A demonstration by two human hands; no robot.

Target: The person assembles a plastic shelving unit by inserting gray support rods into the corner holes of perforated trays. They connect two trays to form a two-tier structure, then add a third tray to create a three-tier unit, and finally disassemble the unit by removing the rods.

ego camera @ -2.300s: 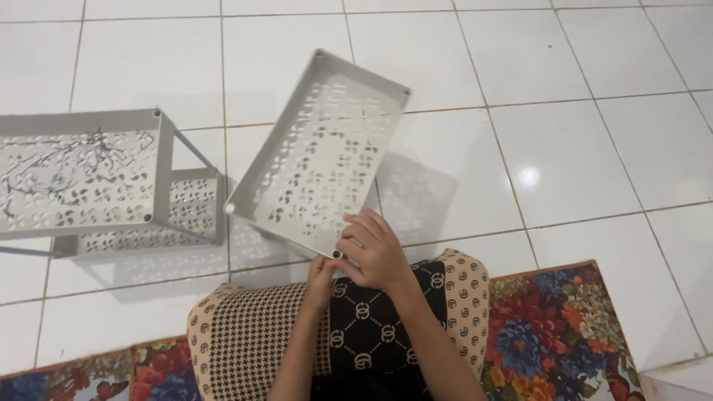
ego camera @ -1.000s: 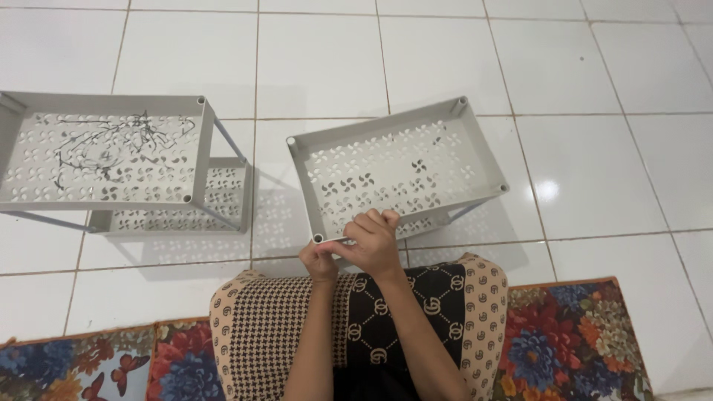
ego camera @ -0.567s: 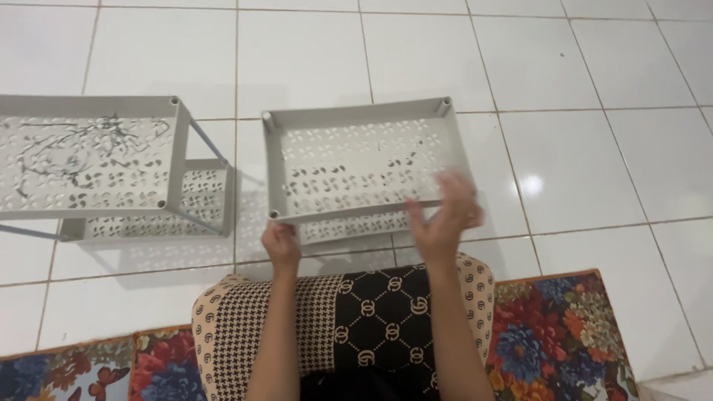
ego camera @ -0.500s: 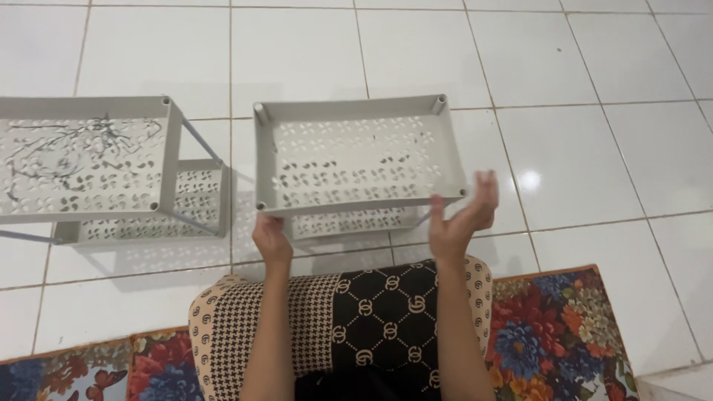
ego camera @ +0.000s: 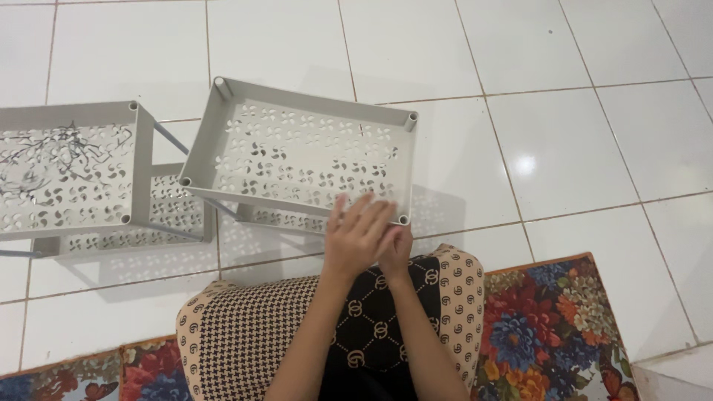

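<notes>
A grey perforated plastic tray (ego camera: 297,148) with short corner tubes stands tilted on the white tile floor in front of me, and a second tier (ego camera: 278,217) shows beneath it. My left hand (ego camera: 356,234) lies flat with fingers spread over the tray's near rim, close to the front right corner tube (ego camera: 403,220). Tucked just behind and below it at that same corner is my right hand (ego camera: 399,252), mostly covered by the left hand. Its grip is hidden.
Another grey two-tier rack (ego camera: 67,174) with dark scribbles on its top tray stands at the left, almost touching the first. A patterned black and beige cloth (ego camera: 260,334) covers my lap, and a floral rug (ego camera: 549,334) lies under me.
The tray has swung so its left end is nearer me. My hands, earlier apart at its two front corners, have come together at the front right corner.
</notes>
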